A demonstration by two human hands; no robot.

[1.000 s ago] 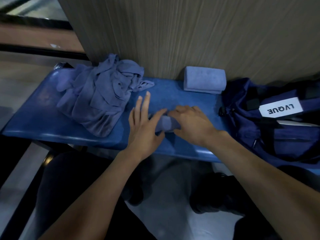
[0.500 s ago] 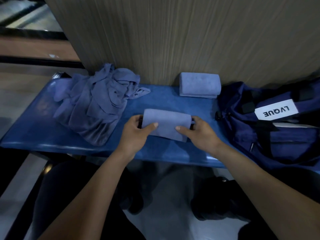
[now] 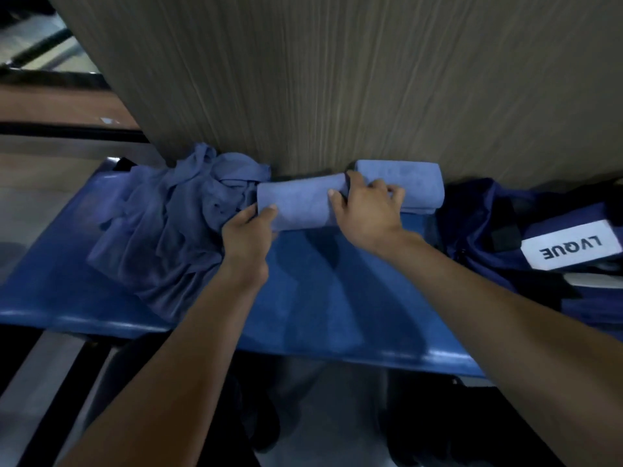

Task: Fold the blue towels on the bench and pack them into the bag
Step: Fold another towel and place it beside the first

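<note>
From the head view, a blue padded desk (image 3: 337,305) runs across the middle, its glossy front edge catching a little light. Behind it stands a tall panel of grey-brown vertical wood grain (image 3: 337,79). To the left of the panel the room shows a brown ledge and a dark rail, blurred. Below the desk edge lies a pale floor with dark shapes, too dim to identify.

A folded towel (image 3: 300,203) is at the back of the desk, close to the panel. The left hand (image 3: 247,237) grips its left end, thumb on top and the other fingers curled under. The right hand (image 3: 367,207) holds its right end, thumb pressed on the top face and fingers curled round the far edge. Just to the right, touching or nearly touching that end, a second folded towel (image 3: 414,183) lies against the panel, partly covered by the right hand.

At the left of the desk is a loose, crumpled heap of unfolded towels (image 3: 168,224), reaching the held towel's left end. At the right end sits a dark navy bag (image 3: 478,230) with a white label (image 3: 569,249) reading LVQUE upside down.
</note>
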